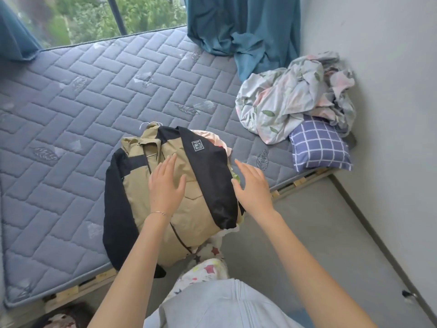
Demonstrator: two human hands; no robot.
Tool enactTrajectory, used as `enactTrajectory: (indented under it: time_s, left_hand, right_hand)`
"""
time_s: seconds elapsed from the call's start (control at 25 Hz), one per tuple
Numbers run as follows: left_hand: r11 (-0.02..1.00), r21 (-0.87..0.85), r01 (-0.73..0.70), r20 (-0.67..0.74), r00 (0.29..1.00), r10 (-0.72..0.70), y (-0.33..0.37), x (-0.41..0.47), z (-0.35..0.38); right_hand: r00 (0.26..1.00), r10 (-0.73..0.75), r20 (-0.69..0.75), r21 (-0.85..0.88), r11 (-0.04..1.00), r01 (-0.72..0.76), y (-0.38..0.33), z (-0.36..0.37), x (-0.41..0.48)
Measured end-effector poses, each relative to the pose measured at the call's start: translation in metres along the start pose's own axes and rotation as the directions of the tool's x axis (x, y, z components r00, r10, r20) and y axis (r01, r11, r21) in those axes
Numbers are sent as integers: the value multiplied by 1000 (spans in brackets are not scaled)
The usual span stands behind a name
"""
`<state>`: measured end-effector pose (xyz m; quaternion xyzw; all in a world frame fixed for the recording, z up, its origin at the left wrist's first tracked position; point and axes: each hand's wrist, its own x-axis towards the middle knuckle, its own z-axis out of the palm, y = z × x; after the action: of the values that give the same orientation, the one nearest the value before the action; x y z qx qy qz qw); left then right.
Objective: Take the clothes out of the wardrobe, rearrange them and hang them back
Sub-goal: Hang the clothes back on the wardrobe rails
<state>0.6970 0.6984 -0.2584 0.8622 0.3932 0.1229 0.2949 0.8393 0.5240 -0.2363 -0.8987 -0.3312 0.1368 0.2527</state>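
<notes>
A pile of clothes lies on the near edge of the grey quilted mattress point(78, 95). On top is a khaki and black jacket point(142, 190) with a white hanger hook point(147, 124) poking out at its collar. Pink fabric point(210, 136) and a white star-print garment point(208, 261) show from under the jacket. My left hand point(166, 185) hovers flat over the jacket's front, fingers spread, holding nothing. My right hand point(251, 183) is open just past the jacket's black sleeve, at the pile's right edge. The wardrobe is out of view.
A crumpled floral sheet point(290, 100) and a blue checked pillow point(319, 145) sit in the mattress's far right corner by the wall. Teal curtains point(243, 29) hang at the window. Grey floor point(319, 233) runs along the right, wooden slats under the mattress edge.
</notes>
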Motion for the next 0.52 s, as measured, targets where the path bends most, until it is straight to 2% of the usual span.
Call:
enactTrajectory:
  time_s: [0.28,0.52]
  left_hand:
    - [985,-31,168,1,986,-168,-18,74,31]
    - [961,9,275,-12,961,-275,-48,147,63]
  right_hand:
    - [987,-91,131,-18,995,95,0,27,110]
    - [962,-126,242,70,991,112,0,70,209]
